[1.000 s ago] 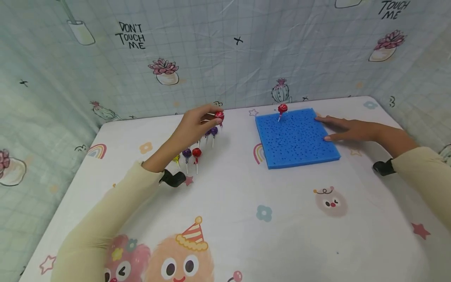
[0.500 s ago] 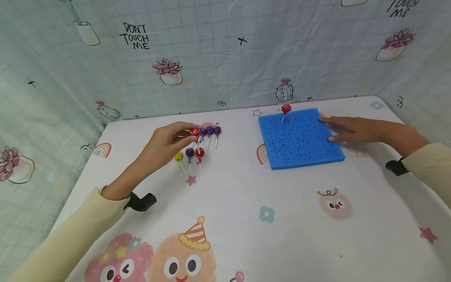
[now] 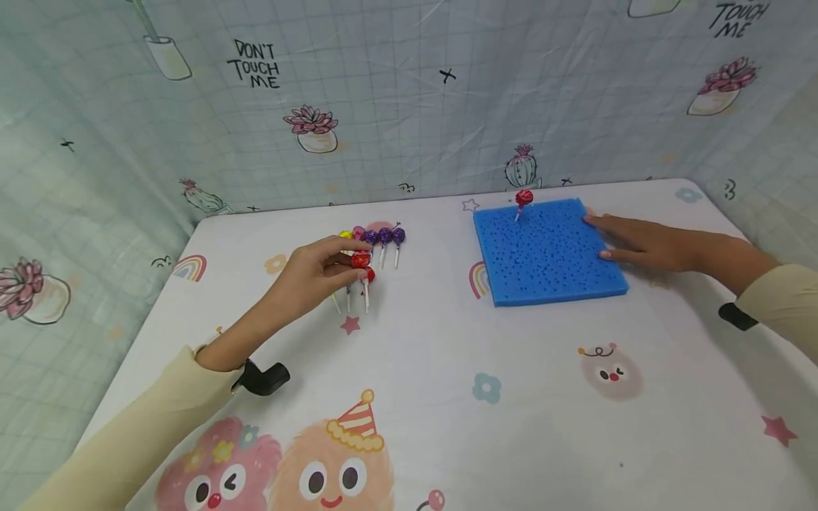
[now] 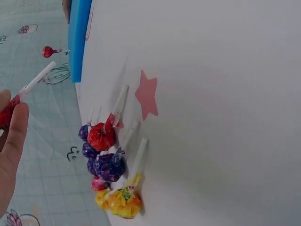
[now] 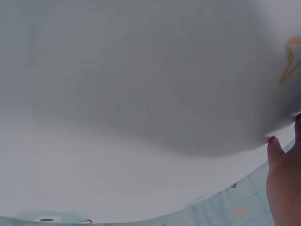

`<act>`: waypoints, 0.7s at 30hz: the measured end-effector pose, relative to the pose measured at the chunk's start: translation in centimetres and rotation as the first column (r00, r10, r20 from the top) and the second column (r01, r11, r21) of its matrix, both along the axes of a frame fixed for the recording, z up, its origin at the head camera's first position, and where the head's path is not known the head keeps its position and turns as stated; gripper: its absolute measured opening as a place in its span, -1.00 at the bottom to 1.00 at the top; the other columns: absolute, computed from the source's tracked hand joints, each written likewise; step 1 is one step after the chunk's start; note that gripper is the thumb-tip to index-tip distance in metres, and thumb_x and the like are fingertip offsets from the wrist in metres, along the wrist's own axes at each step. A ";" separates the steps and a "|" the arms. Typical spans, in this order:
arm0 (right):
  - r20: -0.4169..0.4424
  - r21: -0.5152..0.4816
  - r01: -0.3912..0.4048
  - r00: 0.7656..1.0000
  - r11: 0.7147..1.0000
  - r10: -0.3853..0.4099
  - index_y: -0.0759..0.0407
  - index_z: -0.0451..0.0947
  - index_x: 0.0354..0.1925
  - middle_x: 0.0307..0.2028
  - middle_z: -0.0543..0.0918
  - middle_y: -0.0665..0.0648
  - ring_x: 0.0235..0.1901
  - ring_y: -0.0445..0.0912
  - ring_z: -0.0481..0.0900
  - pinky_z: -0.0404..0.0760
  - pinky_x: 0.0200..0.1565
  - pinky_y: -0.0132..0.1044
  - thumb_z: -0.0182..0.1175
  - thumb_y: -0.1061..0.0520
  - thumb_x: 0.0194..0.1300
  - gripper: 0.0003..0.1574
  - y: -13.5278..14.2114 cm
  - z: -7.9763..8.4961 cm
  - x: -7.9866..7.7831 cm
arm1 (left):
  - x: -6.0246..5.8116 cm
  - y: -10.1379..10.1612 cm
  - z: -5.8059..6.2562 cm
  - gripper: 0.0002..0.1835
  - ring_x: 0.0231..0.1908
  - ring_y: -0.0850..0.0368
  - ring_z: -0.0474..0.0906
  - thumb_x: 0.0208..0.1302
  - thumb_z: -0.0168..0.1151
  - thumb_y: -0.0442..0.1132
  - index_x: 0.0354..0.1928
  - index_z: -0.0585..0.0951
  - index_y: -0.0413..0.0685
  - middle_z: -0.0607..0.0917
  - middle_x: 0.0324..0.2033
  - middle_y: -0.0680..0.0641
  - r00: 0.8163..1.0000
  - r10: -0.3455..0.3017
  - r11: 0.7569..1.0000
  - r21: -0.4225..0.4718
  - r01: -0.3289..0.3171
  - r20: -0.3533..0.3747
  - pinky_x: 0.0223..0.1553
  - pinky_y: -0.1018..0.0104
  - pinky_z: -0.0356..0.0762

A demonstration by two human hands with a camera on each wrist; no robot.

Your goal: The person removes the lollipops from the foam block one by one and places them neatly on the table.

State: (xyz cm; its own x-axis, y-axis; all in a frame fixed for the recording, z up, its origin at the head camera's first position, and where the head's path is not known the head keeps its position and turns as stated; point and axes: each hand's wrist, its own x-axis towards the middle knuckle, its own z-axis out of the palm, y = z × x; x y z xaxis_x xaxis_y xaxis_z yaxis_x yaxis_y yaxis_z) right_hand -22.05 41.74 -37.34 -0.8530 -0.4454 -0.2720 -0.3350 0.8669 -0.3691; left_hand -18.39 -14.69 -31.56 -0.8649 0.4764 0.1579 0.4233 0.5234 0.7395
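My left hand (image 3: pixel 312 272) pinches a red-wrapped lollipop (image 3: pixel 361 260) above the other lollipops; in the left wrist view its white stick (image 4: pixel 38 78) points up and away from the fingers. Below lie a second red lollipop (image 4: pixel 101 136), a purple one (image 4: pixel 109 167) and a yellow one (image 4: pixel 125 203), partly covered by the hand in the head view. Behind them is a row with purple lollipops (image 3: pixel 385 235) and a pink one (image 3: pixel 358 233). My right hand (image 3: pixel 658 243) rests with spread fingers at the right edge of a blue foam board (image 3: pixel 549 255). One red lollipop (image 3: pixel 524 198) stands in the board near its back edge.
A white cloth with printed cartoon figures covers the table (image 3: pixel 422 348). Behind it hangs a pale patterned curtain (image 3: pixel 396 106), close to the table's back edge. A black strap mount (image 3: pixel 263 380) sits on the left wrist.
My left hand, holding the red lollipop, has come left and toward me from the back of the table, then slightly right and lower. The right hand stays at the board's edge.
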 end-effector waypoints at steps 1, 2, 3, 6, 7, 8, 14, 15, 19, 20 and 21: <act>0.004 0.005 0.001 1.000 1.000 -0.001 -0.04 -0.24 0.65 0.61 -0.14 0.32 0.56 0.37 -0.23 -0.07 0.41 0.47 0.06 -0.19 0.53 0.01 0.0 0.0 0.0 | -0.1 0.0 -0.1 -0.61 -0.07 0.03 0.73 0.30 0.38 -0.38 0.18 0.66 -0.14 0.68 0.00 -0.11 1.000 -0.002 1.000 0.006 0.002 -0.003 -0.06 0.43 0.67; 0.007 0.009 0.002 1.000 1.000 -0.002 -0.04 -0.24 0.65 0.61 -0.14 0.32 0.56 0.37 -0.24 -0.08 0.41 0.47 0.06 -0.19 0.53 0.01 0.0 0.0 0.0 | -0.1 0.0 -0.2 -0.60 -0.07 0.02 0.73 0.29 0.38 -0.39 0.17 0.66 -0.14 0.67 0.01 -0.11 1.000 -0.001 1.000 0.007 0.001 -0.009 -0.04 0.41 0.67; 0.011 0.012 0.005 1.000 1.000 -0.005 -0.04 -0.24 0.65 0.61 -0.14 0.33 0.56 0.37 -0.24 -0.09 0.41 0.48 0.06 -0.20 0.53 0.01 0.0 0.1 0.0 | -0.2 0.0 -0.3 -0.60 -0.06 0.02 0.73 0.29 0.39 -0.39 0.17 0.67 -0.15 0.67 0.00 -0.11 1.000 0.000 1.000 0.003 0.000 -0.014 -0.04 0.40 0.68; 0.020 0.012 0.016 1.000 1.000 -0.017 -0.04 -0.23 0.65 0.60 -0.14 0.34 0.55 0.39 -0.24 -0.11 0.39 0.50 0.06 -0.21 0.52 0.02 -0.2 0.2 0.1 | -0.5 -0.1 -0.7 -0.61 -0.06 0.03 0.73 0.29 0.40 -0.35 0.17 0.67 -0.16 0.69 -0.03 -0.09 1.000 0.004 1.000 -0.010 -0.004 -0.026 -0.03 0.37 0.68; 0.022 0.012 0.019 1.000 1.000 -0.019 -0.04 -0.23 0.65 0.60 -0.15 0.34 0.55 0.39 -0.24 -0.12 0.39 0.50 0.06 -0.21 0.52 0.02 -0.2 0.2 0.1 | -0.6 0.0 -0.8 -0.61 -0.08 0.04 0.73 0.29 0.40 -0.34 0.16 0.67 -0.16 0.70 -0.03 -0.08 1.000 0.004 1.000 -0.014 -0.004 -0.026 -0.05 0.36 0.69; 0.022 0.014 0.020 1.000 1.000 -0.020 -0.04 -0.23 0.65 0.60 -0.15 0.34 0.55 0.39 -0.24 -0.12 0.39 0.51 0.06 -0.22 0.52 0.02 -0.3 0.3 0.2 | -0.7 0.0 -0.9 -0.61 -0.09 0.04 0.74 0.29 0.41 -0.33 0.16 0.67 -0.16 0.71 -0.04 -0.08 1.000 0.002 1.000 -0.021 -0.003 -0.029 -0.07 0.35 0.70; 0.037 -0.004 0.020 0.999 1.000 -0.020 -0.04 -0.24 0.65 0.60 -0.16 0.35 0.55 0.39 -0.26 -0.13 0.39 0.52 0.06 -0.20 0.52 0.02 -0.3 0.3 0.1 | -0.8 0.3 -1.1 -0.63 -0.12 0.05 0.75 0.30 0.40 -0.31 0.13 0.67 -0.18 0.76 -0.13 -0.08 0.997 -0.027 0.995 -0.102 0.019 -0.071 -0.11 0.21 0.70; 0.042 -0.009 0.021 0.999 1.000 -0.021 -0.05 -0.24 0.65 0.60 -0.17 0.35 0.55 0.39 -0.26 -0.13 0.39 0.52 0.06 -0.20 0.52 0.02 -0.4 0.3 0.1 | -0.8 0.4 -1.1 -0.64 -0.12 0.05 0.75 0.31 0.40 -0.30 0.13 0.66 -0.19 0.76 -0.13 -0.07 0.996 -0.034 0.992 -0.123 0.024 -0.077 -0.09 0.18 0.69; 0.059 -0.026 0.025 0.998 0.999 -0.024 -0.05 -0.25 0.65 0.60 -0.18 0.35 0.55 0.39 -0.28 -0.14 0.38 0.53 0.07 -0.18 0.52 0.02 -0.3 0.5 0.2 | -1.1 0.5 -1.2 -0.65 -0.10 0.03 0.74 0.36 0.35 -0.30 0.15 0.64 -0.19 0.76 -0.13 -0.06 0.994 -0.067 0.981 -0.186 0.050 -0.083 -0.06 0.11 0.69; 0.062 -0.030 0.027 0.998 0.999 -0.025 -0.06 -0.25 0.65 0.60 -0.19 0.35 0.55 0.39 -0.29 -0.14 0.38 0.53 0.08 -0.18 0.52 0.02 -0.3 0.5 0.2 | -1.1 0.5 -1.3 -0.65 -0.09 0.02 0.74 0.37 0.34 -0.30 0.15 0.64 -0.20 0.76 -0.13 -0.06 0.994 -0.073 0.979 -0.194 0.056 -0.083 -0.05 0.10 0.69; 0.064 -0.032 0.027 0.998 0.999 -0.025 -0.06 -0.25 0.65 0.60 -0.19 0.35 0.55 0.39 -0.29 -0.14 0.38 0.53 0.08 -0.17 0.52 0.02 -0.3 0.5 0.2 | -1.2 0.5 -1.3 -0.66 -0.10 0.02 0.74 0.37 0.34 -0.30 0.16 0.63 -0.20 0.76 -0.13 -0.06 0.993 -0.078 0.978 -0.201 0.060 -0.085 -0.05 0.10 0.69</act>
State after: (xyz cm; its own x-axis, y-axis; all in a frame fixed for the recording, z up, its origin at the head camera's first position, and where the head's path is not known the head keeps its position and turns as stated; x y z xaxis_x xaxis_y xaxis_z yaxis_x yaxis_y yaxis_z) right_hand -21.89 41.47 -36.84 -0.8458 -0.4327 -0.3123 -0.2872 0.8623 -0.4170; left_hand -19.58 -14.15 -32.89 -0.8150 0.5642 0.1320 0.5250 0.6225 0.5804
